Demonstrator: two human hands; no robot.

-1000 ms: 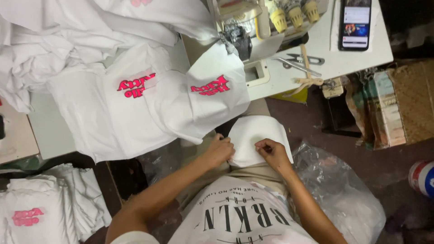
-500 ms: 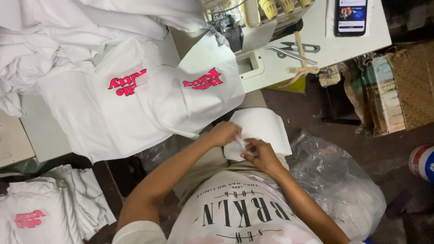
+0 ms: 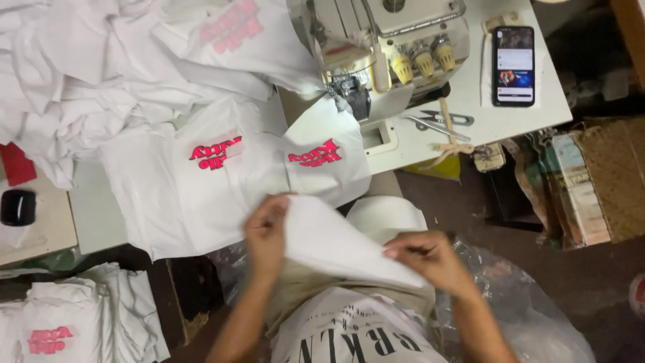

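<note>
My left hand (image 3: pixel 267 232) and my right hand (image 3: pixel 430 259) hold a white fabric piece (image 3: pixel 336 245) stretched between them, over my lap. The left hand grips its upper left corner, the right pinches its lower right edge. Under it lies a stack of white pieces (image 3: pixel 390 218) on my lap. Just beyond, two white shirt fronts with pink lettering (image 3: pixel 215 178) hang over the white table's edge (image 3: pixel 403 156).
A sewing machine (image 3: pixel 390 40) stands at the table's back, with scissors (image 3: pixel 437 122) and a phone (image 3: pixel 514 65) to its right. White garments pile at the left (image 3: pixel 80 87) and lower left (image 3: pixel 74 323). A clear plastic bag (image 3: pixel 524 309) sits by my right knee. Woven bags (image 3: pixel 584 181) stand at right.
Both hands have lifted a white piece off the lap stack and spread it apart. The camera view has shifted so the table appears lower and closer.
</note>
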